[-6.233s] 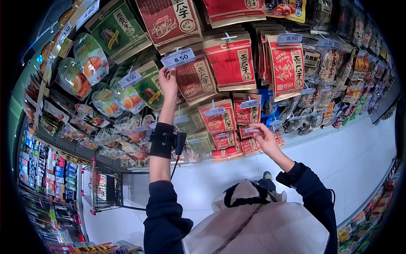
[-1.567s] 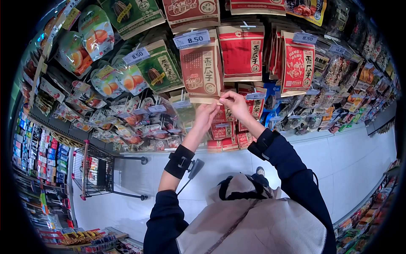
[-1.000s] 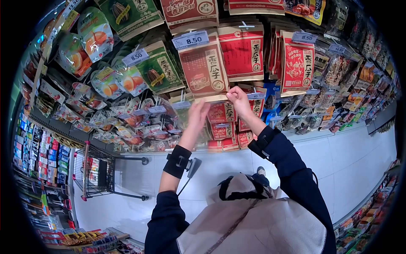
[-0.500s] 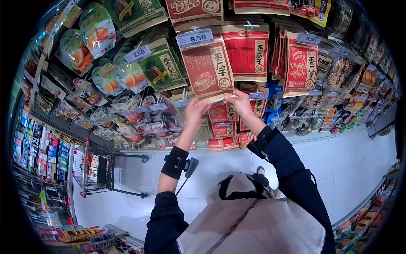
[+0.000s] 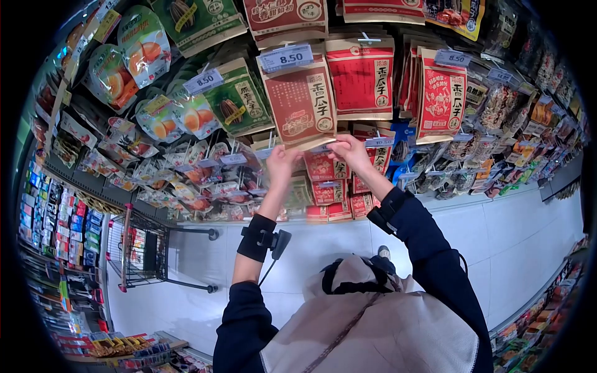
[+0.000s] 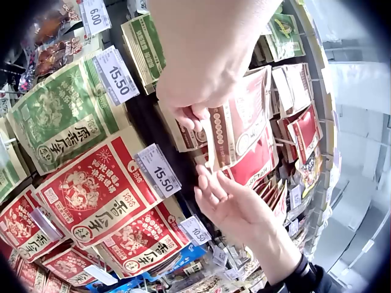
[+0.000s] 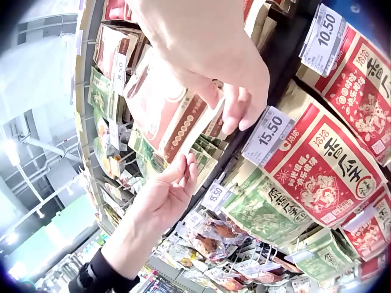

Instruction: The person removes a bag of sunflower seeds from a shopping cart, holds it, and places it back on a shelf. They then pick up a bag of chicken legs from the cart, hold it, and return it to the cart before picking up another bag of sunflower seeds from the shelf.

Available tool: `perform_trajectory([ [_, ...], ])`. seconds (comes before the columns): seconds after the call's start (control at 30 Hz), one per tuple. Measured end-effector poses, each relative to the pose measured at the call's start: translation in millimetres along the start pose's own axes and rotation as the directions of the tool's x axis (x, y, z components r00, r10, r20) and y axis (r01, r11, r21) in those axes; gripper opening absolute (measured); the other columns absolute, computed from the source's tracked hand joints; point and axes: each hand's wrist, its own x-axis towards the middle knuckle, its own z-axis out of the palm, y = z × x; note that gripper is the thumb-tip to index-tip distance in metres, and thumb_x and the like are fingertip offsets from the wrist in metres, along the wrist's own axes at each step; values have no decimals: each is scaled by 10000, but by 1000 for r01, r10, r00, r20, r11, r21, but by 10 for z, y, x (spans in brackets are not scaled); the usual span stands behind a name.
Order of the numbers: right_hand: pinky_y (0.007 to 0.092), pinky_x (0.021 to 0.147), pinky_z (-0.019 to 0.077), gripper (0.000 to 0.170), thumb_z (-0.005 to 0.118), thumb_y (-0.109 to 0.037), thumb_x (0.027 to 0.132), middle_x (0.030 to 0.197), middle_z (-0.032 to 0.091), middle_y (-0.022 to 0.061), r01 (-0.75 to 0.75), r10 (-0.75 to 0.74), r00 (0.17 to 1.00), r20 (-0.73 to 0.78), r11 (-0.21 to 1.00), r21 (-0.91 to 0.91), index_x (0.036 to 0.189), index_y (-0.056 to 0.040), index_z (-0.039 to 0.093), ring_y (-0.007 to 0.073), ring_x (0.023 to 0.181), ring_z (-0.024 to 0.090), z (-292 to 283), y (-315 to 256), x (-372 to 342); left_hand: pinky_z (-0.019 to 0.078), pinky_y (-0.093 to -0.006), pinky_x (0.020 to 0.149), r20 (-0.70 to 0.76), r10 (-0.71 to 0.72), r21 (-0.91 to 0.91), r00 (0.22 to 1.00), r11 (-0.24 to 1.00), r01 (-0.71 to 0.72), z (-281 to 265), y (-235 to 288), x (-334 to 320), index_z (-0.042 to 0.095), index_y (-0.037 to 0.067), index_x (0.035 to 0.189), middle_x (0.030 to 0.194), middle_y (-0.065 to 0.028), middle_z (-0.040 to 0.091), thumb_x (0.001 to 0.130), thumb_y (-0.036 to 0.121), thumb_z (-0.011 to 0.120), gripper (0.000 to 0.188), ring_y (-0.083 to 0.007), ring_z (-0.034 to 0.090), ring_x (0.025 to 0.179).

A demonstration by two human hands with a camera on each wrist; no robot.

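Observation:
A brownish-red seed packet (image 5: 303,102) hangs behind an 8.50 price tag (image 5: 286,58). Its pale bottom edge is pinched at the left corner by my left hand (image 5: 283,166) and at the right corner by my right hand (image 5: 352,153). In the left wrist view, my left hand (image 6: 198,55) is at the top and my right hand (image 6: 238,210) below, with the packet's edge between them. The right wrist view has my right hand (image 7: 211,58) above and my left hand (image 7: 156,204) lower left, both at the packet's lower edge.
Red packets (image 5: 360,78) hang right of the held one, green packets (image 5: 239,99) left of it. Smaller red packets (image 5: 326,166) hang below, behind the hands. A shopping cart (image 5: 140,248) stands on the floor (image 5: 273,311) at lower left.
Earlier my left hand was up at the 8.50 tag and my right hand at a lower tag. Both then came together at the packet's bottom edge; since the last frame the packet has swung slightly left.

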Motion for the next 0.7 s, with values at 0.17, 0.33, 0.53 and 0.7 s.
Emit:
perform_trajectory([
  [0.17,241,635,479,283,481,-74,850,953,586,127,-13,15,999,36,999,-41,1107,7,397,168,745,606,-152,109,-232,514,-226,680,-46,37,-21,998,999,-38,-174,-23,216,462,19,861,877,-116,610,803,-2,565,120,-179,621,777],
  [0.33,239,671,482,245,444,-70,869,961,584,117,-27,28,998,63,999,-19,1100,-3,403,165,777,601,-223,-15,-562,511,-217,684,-14,13,-15,1000,1000,-13,-232,-59,365,457,14,872,885,-109,605,814,12,557,115,-185,620,797],
  [0.53,239,710,488,226,428,-61,878,1010,581,121,-20,22,999,36,999,-33,1097,-6,422,163,813,600,-441,-42,-770,500,-228,652,-27,-18,-40,999,999,17,-194,-133,411,460,-8,975,918,-114,586,821,11,540,175,-183,610,808],
  [0.7,263,740,484,228,412,-102,889,1013,583,113,35,-37,998,-45,999,-38,1097,-12,437,163,833,592,-659,-178,-947,478,-241,695,-106,-36,33,994,999,40,-259,-161,305,461,18,1021,940,-63,573,836,132,564,241,-144,578,854],
])
